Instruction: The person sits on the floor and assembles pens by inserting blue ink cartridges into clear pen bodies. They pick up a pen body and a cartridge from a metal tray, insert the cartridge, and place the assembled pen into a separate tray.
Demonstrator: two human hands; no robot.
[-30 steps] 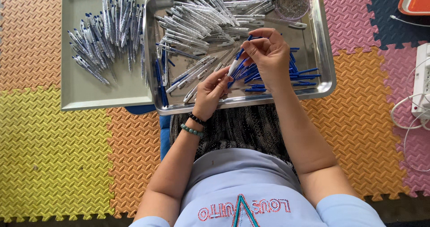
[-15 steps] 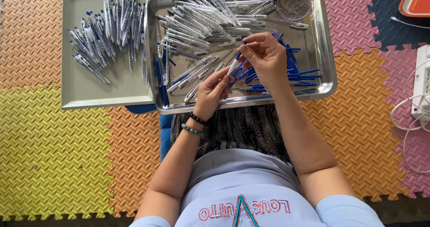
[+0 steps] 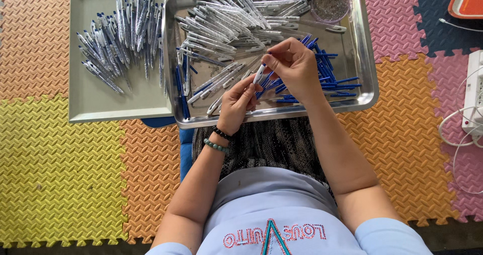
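Note:
My left hand (image 3: 236,103) grips the lower end of a white pen barrel (image 3: 258,74) over the steel tray (image 3: 363,91). My right hand (image 3: 294,66) pinches a thin blue refill at the barrel's upper end. Under the hands lie a heap of white pen barrels (image 3: 226,23) at the tray's back left and a pile of blue refills (image 3: 332,79) at its right. Two bead bracelets (image 3: 217,139) circle my left wrist.
A grey tray (image 3: 95,104) at the left holds a pile of finished pens (image 3: 121,38). A small clear bowl (image 3: 330,3) of tiny parts stands in the steel tray's far corner. Coloured foam mats cover the floor. A white power strip (image 3: 474,96) with cables lies at the right.
Both hands have drawn closer together over the tray. The right hand has brought the blue refill down to the barrel's end.

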